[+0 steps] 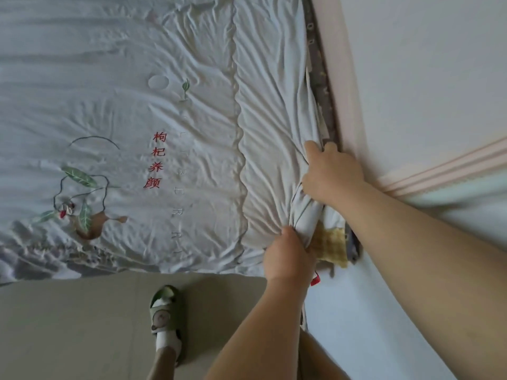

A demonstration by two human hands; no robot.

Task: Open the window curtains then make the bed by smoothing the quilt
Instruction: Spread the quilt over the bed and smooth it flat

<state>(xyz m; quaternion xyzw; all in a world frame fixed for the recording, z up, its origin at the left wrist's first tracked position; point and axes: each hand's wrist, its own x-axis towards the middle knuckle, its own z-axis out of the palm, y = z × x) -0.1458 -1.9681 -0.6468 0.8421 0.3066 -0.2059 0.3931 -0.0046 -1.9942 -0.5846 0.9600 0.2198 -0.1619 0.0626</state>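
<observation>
Head view: the pale quilt (123, 91), wrinkled and stitched with leaves and red characters, is spread across the bed. A pink-trimmed wall (411, 78) runs along the quilt's right edge. My right hand (333, 174) grips that bunched edge, and my left hand (288, 256) clutches the quilt's near right corner. My green slipper (164, 311) stands below the quilt. A yellow checked cloth (332, 245) peeks out beside that corner.

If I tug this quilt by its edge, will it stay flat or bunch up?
Likely floppy: the quilt bunches into folds where the left hand and right hand grip its edge. Probably thin and light, given the fine creases fanning out from the grip. Pushing it would likely add wrinkles.
</observation>
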